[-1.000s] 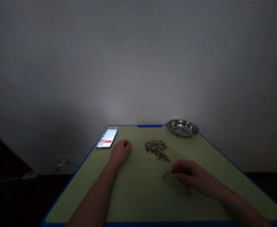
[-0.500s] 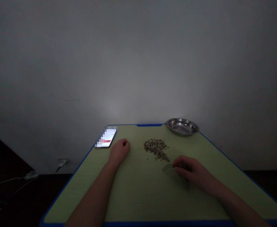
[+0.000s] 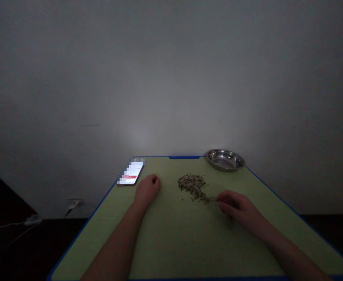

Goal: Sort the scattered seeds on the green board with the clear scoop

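My right hand [image 3: 236, 205] is closed in a pinch on slim metal tweezers [image 3: 212, 199], held low over the table. Their tips reach the near right edge of a loose pile of small mixed dark and pale grains [image 3: 192, 184]. Whether a grain is between the tips is too small to tell. Left of the pile, my left hand [image 3: 148, 189] rests on the table as a loose fist, and nothing shows in it.
A shiny oval metal bowl [image 3: 225, 160] stands at the table's far right corner. On the far left lies a phone [image 3: 132, 173] with its screen lit. The green table [image 3: 171, 242] has a blue rim and meets a grey wall. Cables [image 3: 32, 220] lie beyond its left side.
My right hand has shifted slightly, and the tweezers' tips have moved from below the pile up to its near right edge. My left hand has stayed in place.
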`<state>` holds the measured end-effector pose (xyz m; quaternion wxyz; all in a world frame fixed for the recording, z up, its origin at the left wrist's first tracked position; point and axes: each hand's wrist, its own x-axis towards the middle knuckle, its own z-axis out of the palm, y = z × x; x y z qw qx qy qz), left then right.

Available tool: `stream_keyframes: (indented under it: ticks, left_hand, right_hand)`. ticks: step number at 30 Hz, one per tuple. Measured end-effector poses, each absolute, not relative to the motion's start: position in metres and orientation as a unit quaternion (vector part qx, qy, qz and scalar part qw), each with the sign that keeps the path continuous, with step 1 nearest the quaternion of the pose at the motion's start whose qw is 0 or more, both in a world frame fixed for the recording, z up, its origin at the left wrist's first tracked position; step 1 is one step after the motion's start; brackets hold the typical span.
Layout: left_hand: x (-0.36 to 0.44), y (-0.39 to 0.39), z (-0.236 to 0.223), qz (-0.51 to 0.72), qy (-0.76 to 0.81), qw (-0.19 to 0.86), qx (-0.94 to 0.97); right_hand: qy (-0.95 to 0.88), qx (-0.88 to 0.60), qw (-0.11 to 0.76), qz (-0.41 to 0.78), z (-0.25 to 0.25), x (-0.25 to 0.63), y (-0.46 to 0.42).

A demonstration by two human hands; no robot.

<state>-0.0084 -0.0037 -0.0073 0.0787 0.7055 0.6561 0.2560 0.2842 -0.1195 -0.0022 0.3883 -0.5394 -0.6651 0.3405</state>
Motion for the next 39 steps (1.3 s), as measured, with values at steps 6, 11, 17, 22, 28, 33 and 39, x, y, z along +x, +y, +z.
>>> stream_keyframes:
  ticks: [6,11,17,22,28,33,39]
  left_hand:
    - [-0.008,-0.003,-0.008,0.254,0.655,0.083,0.707]
    - [-0.008,-0.004,-0.006,0.252,0.659,0.084,0.703]
    - [-0.008,-0.004,-0.007,0.251,0.656,0.086,0.707]
    - [-0.008,-0.003,-0.007,0.246,0.658,0.083,0.707]
    - [-0.007,-0.004,-0.006,0.247,0.659,0.086,0.705]
    - [-0.007,-0.004,-0.005,0.236,0.664,0.087,0.704]
    - [-0.007,-0.003,-0.006,0.242,0.659,0.08,0.708]
  right_hand:
    - [-0.665,-0.562,0.388,0.302,0.009,0.296,-0.102]
    - [-0.701,-0.57,0.359,0.235,0.013,0.292,-0.087]
    - [-0.749,-0.564,0.3,0.176,0.01,0.278,-0.083]
    - [-0.754,-0.561,0.291,0.18,0.01,0.274,-0.085]
    - [-0.753,-0.562,0.285,0.19,0.008,0.271,-0.083]
    - [-0.757,-0.564,0.276,0.182,0.01,0.267,-0.08]
    - [-0.754,-0.566,0.278,0.184,0.012,0.261,-0.078]
